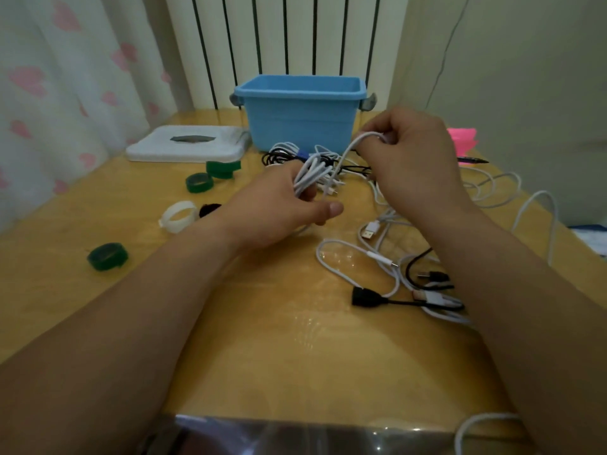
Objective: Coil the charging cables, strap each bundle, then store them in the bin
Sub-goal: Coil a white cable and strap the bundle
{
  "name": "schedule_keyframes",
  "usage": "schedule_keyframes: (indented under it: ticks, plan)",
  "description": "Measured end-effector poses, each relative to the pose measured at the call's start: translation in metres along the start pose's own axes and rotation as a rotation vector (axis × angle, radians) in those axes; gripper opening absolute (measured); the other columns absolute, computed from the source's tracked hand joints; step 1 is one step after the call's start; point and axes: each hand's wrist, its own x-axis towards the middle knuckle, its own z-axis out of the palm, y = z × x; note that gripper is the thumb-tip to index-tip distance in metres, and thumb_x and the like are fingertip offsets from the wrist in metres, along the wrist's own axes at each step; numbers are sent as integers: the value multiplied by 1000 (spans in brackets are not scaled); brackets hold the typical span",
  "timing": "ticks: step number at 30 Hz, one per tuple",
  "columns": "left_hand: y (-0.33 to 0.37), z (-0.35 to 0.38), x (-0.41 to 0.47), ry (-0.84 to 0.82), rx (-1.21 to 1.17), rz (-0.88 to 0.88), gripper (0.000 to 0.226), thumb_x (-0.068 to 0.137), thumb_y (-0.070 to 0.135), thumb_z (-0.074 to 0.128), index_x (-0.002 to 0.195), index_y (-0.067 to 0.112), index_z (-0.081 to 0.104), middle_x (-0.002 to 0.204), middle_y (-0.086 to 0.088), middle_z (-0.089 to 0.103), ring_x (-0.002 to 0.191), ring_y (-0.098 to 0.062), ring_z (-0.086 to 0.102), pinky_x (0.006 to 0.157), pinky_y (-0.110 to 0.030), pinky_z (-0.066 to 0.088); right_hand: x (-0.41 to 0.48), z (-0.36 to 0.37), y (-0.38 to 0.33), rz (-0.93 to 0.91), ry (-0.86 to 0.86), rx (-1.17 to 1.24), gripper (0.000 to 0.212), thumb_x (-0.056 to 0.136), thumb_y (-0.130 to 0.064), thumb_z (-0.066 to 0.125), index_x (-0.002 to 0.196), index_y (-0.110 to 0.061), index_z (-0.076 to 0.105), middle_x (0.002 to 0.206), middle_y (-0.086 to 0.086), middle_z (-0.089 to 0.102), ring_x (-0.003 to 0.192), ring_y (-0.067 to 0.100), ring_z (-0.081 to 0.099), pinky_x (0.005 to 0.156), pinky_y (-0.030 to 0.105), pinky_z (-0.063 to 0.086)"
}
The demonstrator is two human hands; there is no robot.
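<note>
My left hand [279,208] grips a bundle of looped white cable [310,177] above the middle of the wooden table. My right hand [410,159] pinches a strand of the same white cable [356,142] and holds it raised to the right of the bundle. The blue bin [300,116] stands just behind both hands; I cannot see inside it. Loose white and black cables [394,270] lie tangled on the table under my right forearm. Green strap rolls [199,182] [223,169] [107,256] and a white strap roll [179,216] sit to the left.
A white flat tray [184,144] lies at the back left beside the bin. A black cable coil [279,156] rests in front of the bin. A pink object [461,139] and a pen sit at the back right. The table's near edge has a shiny strip [295,435].
</note>
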Motion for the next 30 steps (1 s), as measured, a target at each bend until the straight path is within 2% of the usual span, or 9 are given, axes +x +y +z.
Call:
schedule_keyframes:
  ticks: [2,4,11,15,19,22,24,27,30]
  plan:
    - [3,1,-3,-33,9,27,27,96,47,78,104,24,67,86,11,80,76,-1,71,69,-15,52,1,0,-3,53,4,110,5,91,-28,72,93,-27,77,82,-12,70,81,10,69,70,39,62]
    - [4,1,-5,-36,-9,44,16,104,43,68,105,26,71,81,12,79,67,-2,67,57,-7,45,2,0,-4,90,-2,169,4,90,-27,73,89,-28,76,79,-12,70,74,9,66,68,38,60]
    - [2,1,-7,29,-87,19,31,113,43,51,98,21,68,69,2,61,51,-2,52,51,-15,44,1,0,-2,145,-34,181,7,91,-30,74,89,-25,78,79,-7,70,69,11,61,66,35,54]
    - [1,3,-6,14,-223,-34,39,112,48,50,86,20,59,65,1,49,55,-14,39,57,-36,37,-1,0,-3,146,-86,177,9,93,-33,71,90,-26,75,72,-10,65,66,10,59,64,37,54]
    - [-3,1,-1,85,-627,-167,41,112,43,52,76,23,52,59,3,39,49,-14,29,44,-27,26,-4,0,-7,207,-325,185,18,101,-34,63,104,-19,70,78,-3,62,69,15,61,71,44,60]
    - [-8,-1,2,187,-785,-247,38,112,44,51,79,25,52,60,5,39,51,-13,31,44,-26,25,-7,-1,-9,216,-402,228,24,108,-32,55,104,-16,72,77,1,65,67,16,61,72,45,58]
    - [-8,0,3,218,-849,-264,38,111,48,53,80,25,51,60,5,38,52,-13,32,48,-28,26,-10,1,-11,187,-358,218,24,109,-31,54,104,-17,72,76,0,67,63,13,61,67,40,56]
    - [2,7,1,179,-891,-232,48,96,71,63,83,26,50,63,5,38,54,-12,35,51,-28,31,-16,10,-17,88,-255,247,12,108,-32,58,113,-25,66,78,1,72,59,8,61,62,38,55]
    - [8,11,0,81,-967,-167,69,75,88,65,91,21,59,68,2,43,59,-13,43,56,-26,39,-27,21,-20,-69,-215,189,10,105,-32,63,116,-31,64,74,-3,68,65,5,63,59,24,49]
